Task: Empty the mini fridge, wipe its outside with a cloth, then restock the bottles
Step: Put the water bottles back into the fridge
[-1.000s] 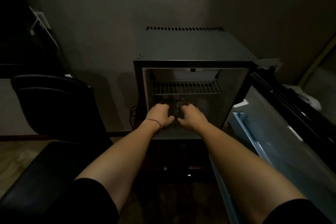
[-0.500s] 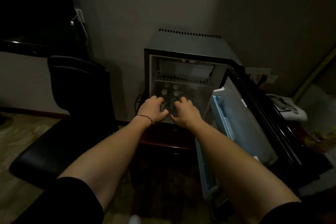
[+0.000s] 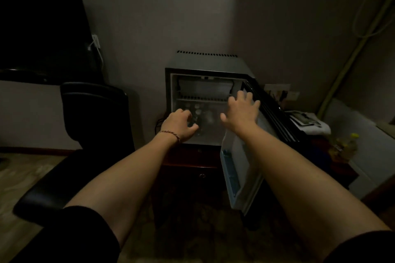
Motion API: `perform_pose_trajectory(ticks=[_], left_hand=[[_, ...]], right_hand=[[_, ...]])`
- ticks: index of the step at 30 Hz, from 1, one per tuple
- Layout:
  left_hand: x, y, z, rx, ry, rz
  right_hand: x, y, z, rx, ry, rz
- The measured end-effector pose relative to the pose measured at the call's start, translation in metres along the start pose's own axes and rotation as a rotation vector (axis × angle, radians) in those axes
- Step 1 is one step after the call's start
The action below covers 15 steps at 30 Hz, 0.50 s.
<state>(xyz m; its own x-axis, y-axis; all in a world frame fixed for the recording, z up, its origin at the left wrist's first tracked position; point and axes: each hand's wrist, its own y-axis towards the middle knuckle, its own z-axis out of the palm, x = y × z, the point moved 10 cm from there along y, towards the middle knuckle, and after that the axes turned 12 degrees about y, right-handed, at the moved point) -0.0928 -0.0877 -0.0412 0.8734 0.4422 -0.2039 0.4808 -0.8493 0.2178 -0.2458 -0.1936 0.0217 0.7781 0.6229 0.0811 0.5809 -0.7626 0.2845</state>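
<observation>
Several pale bottle caps [image 3: 193, 109] show in the lower compartment of the open mini fridge [image 3: 205, 64], standing close together below the wire shelf [image 3: 203, 99]; the bottles' bodies are dim and their number cannot be told. Above the wire shelf, a white frosted panel [image 3: 205, 88] fills the upper back of the cabinet, and nothing can be made out resting on the shelf itself. The left hand [image 3: 178, 124], with a thin cord bracelet [image 3: 170, 134] at the wrist, reaches into the lower compartment at its left side, its fingers curled among the bottles; whether it grips one cannot be told in the poor light. The right hand [image 3: 241, 111] is held in front of the fridge opening at its right side, fingers spread and straight, holding nothing, its fingertips near the edge of the open door [image 3: 241, 168]. The door swings out to the right, its pale inner liner facing left, with a bluish door rack [image 3: 229, 172] along the lower part; what the rack holds cannot be seen. The fridge stands on a dark wooden surface [image 3: 192, 160] with a drawer knob [image 3: 202, 175] below. A black chair [image 3: 94, 113] stands to the left, just beside the fridge, and a dark screen [image 3: 42, 36] sits further left against the wall.
</observation>
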Motion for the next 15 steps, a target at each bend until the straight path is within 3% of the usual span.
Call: perform_pose_trajectory(ticks=[7,15], left_hand=[[-0.016,-0.020,-0.015,0.003,0.021,0.076],[0.010,-0.034,-0.017,0.040,0.009,0.094]], right_hand=[[-0.059,-0.041,-0.014,0.017,-0.034,0.361],[-0.056,-0.059,-0.008,0.041,-0.082,0.385]])
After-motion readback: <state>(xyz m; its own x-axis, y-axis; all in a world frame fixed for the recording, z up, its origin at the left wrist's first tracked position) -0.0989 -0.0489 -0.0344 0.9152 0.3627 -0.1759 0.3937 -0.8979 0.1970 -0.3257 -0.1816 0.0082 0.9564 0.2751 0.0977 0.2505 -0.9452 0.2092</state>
